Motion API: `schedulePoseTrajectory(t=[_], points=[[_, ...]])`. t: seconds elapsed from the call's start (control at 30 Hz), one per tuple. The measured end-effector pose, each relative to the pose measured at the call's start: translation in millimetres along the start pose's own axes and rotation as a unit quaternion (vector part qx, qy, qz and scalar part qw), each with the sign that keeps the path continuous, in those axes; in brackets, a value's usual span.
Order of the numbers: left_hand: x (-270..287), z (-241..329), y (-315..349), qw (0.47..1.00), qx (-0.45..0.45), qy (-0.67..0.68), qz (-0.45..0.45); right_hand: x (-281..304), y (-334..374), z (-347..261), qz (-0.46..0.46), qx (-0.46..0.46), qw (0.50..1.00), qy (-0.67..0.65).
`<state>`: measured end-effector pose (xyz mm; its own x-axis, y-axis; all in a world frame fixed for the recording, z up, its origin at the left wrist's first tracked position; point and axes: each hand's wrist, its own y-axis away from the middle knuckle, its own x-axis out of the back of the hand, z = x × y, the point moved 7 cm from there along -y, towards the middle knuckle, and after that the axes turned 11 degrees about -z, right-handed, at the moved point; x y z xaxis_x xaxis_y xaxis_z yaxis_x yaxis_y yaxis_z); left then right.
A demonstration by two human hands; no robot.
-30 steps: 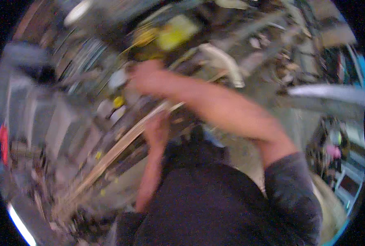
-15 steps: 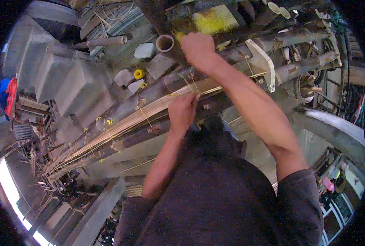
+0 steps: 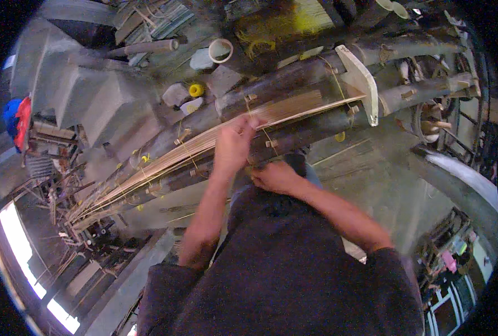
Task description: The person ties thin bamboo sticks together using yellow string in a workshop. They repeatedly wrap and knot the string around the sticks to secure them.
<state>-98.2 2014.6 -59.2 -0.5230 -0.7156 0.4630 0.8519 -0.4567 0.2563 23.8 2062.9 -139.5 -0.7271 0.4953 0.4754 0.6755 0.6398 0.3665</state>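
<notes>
A long bundle of thin, pale wooden strips lies between two dark round poles, the far one and the near one. Thin yellow strings cross it, running between small wooden pegs on the poles. My left hand rests over the strips, thumb and fingers pinched where a yellow string runs down from a far peg. Close to my body, beside the near pole, my right hand is closed with curled fingers. What it grips is hidden.
A white crosspiece stands at the right end of the strips. Beyond the far pole are a yellow roll, grey blocks, an upright tube and loose yellow strands. A large angular grey form fills the left.
My right hand has come down from beyond the far pole, near the yellow strands, to the near pole beside my body. My left hand has shifted slightly left along the strips.
</notes>
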Motion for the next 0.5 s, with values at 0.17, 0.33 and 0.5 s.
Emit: schedulePoseTrajectory(t=[0.17, 0.33, 0.5], points=[[29, -6, -121, 0.97, 0.064, 0.233, -0.032, 3, 10, -2, -0.055, -0.043, 0.997, -0.018], [15, -91, -170, 0.99, 0.126, -0.029, -0.064, 80, 57, -59, 0.024, 0.152, 0.984, -0.093], [54, -34, -148, 0.943, 0.039, -0.313, -0.102, 190, 153, -188, 0.174, 0.267, 0.947, -0.037]])
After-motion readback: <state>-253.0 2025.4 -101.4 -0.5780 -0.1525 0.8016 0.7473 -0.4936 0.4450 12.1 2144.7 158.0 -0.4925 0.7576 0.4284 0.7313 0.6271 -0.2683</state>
